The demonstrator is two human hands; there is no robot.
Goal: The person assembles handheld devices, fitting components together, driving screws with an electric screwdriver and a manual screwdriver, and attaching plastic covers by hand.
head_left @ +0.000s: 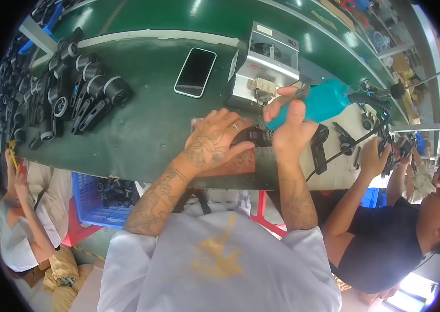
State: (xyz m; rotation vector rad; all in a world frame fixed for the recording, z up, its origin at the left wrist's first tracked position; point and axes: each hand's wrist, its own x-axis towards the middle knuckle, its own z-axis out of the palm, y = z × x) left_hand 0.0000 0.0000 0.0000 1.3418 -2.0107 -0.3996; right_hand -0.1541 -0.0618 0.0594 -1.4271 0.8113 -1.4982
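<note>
My left hand [214, 136] lies over a black handheld device [261, 137], its fingers closed round the handle and largely hiding it. The device rests over a reddish mat [238, 165] at the table's near edge. In my right hand [291, 127] is a teal power screwdriver [326, 99], gripped with the thumb up. Its front end points down and left toward the device's head, and its tip is hidden behind my fingers. Just right of my right hand, another black device part [320, 151] lies on the table.
A silver boxy machine [264, 67] stands beyond my hands, with a phone [195, 73] to its left. Many black devices [87, 86] crowd the green table's left side. A blue crate [95, 200] sits below. A co-worker's hand [373, 156] works at the right, near a black cord [342, 151].
</note>
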